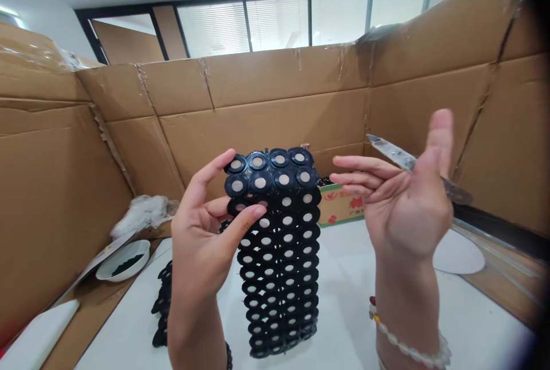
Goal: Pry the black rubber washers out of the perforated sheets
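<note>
My left hand (pixel 208 238) pinches the left edge of a long sheet of joined black round pieces (pixel 283 232) with pale centres. The thumb presses its front face, and the index finger reaches the top left corner. The sheet hangs upright, its top rows bent toward me. To its right, apart from it, my right hand (pixel 408 204) is raised, palm toward me. A slim, pointed metal tool (pixel 393 152), knife-like in outline, is held at the base of its thumb, tip pointing up left. The other fingers stretch toward the sheet.
More black round pieces (pixel 162 307) lie on the white table (pixel 344 301) at left. A white bowl (pixel 124 261) holds dark bits, near crumpled clear plastic (pixel 141 215). A printed carton (pixel 341 205) stands behind. Cardboard walls (pixel 266 118) enclose the table.
</note>
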`<state>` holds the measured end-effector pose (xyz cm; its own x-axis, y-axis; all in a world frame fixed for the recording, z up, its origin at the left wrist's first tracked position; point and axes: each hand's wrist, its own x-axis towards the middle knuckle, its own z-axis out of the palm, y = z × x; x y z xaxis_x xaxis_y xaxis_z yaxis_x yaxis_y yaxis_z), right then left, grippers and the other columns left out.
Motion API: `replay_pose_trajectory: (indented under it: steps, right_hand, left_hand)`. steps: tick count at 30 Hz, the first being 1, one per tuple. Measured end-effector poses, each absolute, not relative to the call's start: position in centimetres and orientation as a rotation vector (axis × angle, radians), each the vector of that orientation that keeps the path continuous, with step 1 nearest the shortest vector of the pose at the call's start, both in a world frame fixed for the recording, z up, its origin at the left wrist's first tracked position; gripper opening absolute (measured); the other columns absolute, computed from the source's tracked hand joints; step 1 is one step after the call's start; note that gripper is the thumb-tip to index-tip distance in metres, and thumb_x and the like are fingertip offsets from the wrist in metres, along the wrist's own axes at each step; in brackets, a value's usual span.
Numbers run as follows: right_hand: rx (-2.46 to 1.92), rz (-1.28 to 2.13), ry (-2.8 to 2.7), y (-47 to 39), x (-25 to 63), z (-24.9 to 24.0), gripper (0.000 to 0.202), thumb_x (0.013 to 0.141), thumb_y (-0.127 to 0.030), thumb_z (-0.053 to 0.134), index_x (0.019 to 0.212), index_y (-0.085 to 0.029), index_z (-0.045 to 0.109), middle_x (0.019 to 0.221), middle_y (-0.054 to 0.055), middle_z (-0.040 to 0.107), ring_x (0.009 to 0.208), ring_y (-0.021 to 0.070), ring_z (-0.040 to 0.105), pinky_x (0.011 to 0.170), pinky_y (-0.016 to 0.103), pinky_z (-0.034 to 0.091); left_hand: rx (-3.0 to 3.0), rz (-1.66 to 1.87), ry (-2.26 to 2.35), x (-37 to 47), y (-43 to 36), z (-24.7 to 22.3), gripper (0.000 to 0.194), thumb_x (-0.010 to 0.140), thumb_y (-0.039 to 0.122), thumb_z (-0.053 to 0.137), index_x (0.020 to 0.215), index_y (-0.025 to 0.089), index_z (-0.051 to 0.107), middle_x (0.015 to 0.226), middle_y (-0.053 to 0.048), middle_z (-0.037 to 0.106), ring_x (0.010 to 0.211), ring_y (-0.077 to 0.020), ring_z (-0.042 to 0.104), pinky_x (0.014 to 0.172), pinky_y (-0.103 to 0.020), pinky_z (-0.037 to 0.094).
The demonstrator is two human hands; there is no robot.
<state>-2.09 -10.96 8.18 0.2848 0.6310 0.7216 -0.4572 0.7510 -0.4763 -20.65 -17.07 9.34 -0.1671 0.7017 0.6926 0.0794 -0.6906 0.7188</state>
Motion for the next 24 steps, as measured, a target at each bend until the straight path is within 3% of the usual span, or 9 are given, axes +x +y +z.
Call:
replay_pose_trajectory:
  steps: [3,6,9,12,19,24]
  right_hand:
    - [-0.112,0.552,-1.033,-11.1,-2.3,8.1,0.038,0.103,-0.034,0.034,0.139,-0.044,0.041,0.069,-0.006,0.071,0.058,0.0122,0.071,0.048,0.018,0.056]
    - [-0.090,0.559,-1.110,-11.3,-3.0,8.0,0.027,0.102,-0.029,0.040,0.116,-0.032,0.062,0.075,-0.002,0.073,0.058,0.0116,0.071,0.046,0.017,0.055]
    - [-0.171,0.602,-1.265,-11.4,-3.7,7.9,0.021,0.096,-0.027,0.054,0.114,-0.024,0.065,0.110,0.004,0.072,0.082,0.0149,0.074,0.059,0.021,0.062]
    - [-0.207,0.619,-1.404,-11.2,-4.2,7.8,0.040,0.085,-0.023,0.070,0.124,-0.025,0.062,0.134,0.005,0.060,0.108,0.0191,0.068,0.077,0.024,0.064]
    - [-0.181,0.786,-1.493,-10.9,-4.9,7.6,0.056,0.080,-0.021,0.074,0.133,-0.025,0.056,0.129,0.003,0.064,0.113,0.0177,0.066,0.096,0.030,0.058]
    - [-0.264,0.688,-1.494,-11.5,-5.0,7.6,0.053,0.083,-0.022,0.070,0.134,-0.024,0.056,0.101,-0.001,0.075,0.099,0.0136,0.069,0.098,0.030,0.055]
  left_hand:
    - [1.658,1.915,0.896,-20.7,-17.0,9.4,0.062,0.077,0.011,0.077,0.129,0.035,0.055,0.074,0.005,0.073,0.065,-0.0093,0.069,0.064,-0.009,0.055]
    - [1.662,1.928,0.883,-20.7,-16.9,9.4,0.061,0.077,0.012,0.078,0.128,0.036,0.057,0.072,0.006,0.073,0.063,-0.0077,0.067,0.064,-0.008,0.054]
    - [1.629,1.990,0.887,-20.7,-16.9,9.4,0.059,0.076,0.013,0.080,0.126,0.035,0.058,0.072,0.007,0.073,0.061,-0.0064,0.066,0.064,-0.007,0.053]
    - [1.564,2.041,0.898,-20.9,-16.9,9.5,0.056,0.077,0.016,0.080,0.125,0.035,0.058,0.076,0.006,0.074,0.061,-0.0065,0.066,0.065,-0.008,0.054]
    - [1.517,2.027,0.867,-21.4,-16.6,9.5,0.055,0.076,0.017,0.081,0.124,0.033,0.059,0.080,0.004,0.074,0.065,-0.0083,0.068,0.065,-0.010,0.056]
    - [1.520,2.008,0.851,-21.5,-16.6,9.6,0.056,0.075,0.017,0.082,0.124,0.033,0.060,0.078,0.005,0.074,0.062,-0.0077,0.068,0.064,-0.010,0.056]
